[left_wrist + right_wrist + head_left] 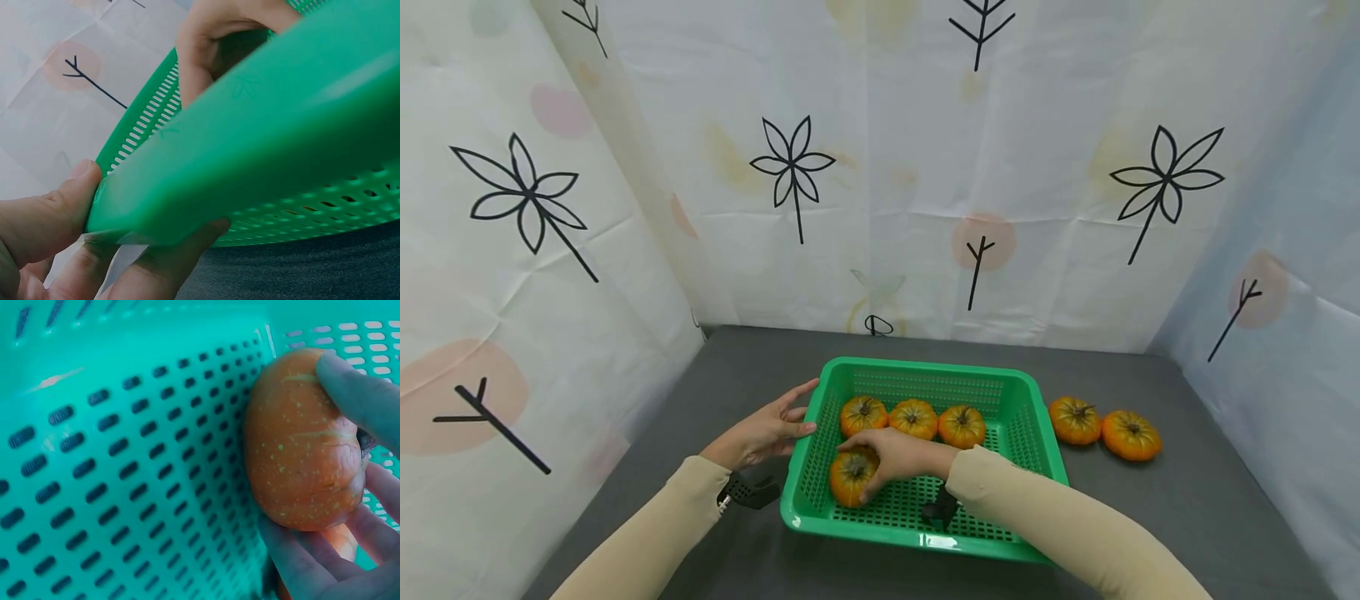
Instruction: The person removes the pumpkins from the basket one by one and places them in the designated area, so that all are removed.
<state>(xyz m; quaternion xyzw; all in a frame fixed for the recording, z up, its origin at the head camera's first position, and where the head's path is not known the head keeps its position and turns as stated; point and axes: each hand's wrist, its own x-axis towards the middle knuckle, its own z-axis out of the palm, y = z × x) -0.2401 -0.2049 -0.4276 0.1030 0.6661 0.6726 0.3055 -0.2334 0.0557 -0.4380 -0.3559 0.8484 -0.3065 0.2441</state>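
My right hand reaches into a green plastic basket and holds a small orange pumpkin near its front left corner. In the right wrist view, the thumb lies on one side of this pumpkin and the fingers on the other. Behind it, three more pumpkins form a row along the basket's back. My left hand grips the basket's left rim. The left wrist view shows its thumb on one side of the rim and fingers beneath.
Two further pumpkins sit side by side on the dark grey table, right of the basket. Patterned white cloth hangs behind the table and along both sides. Each wrist carries a black device.
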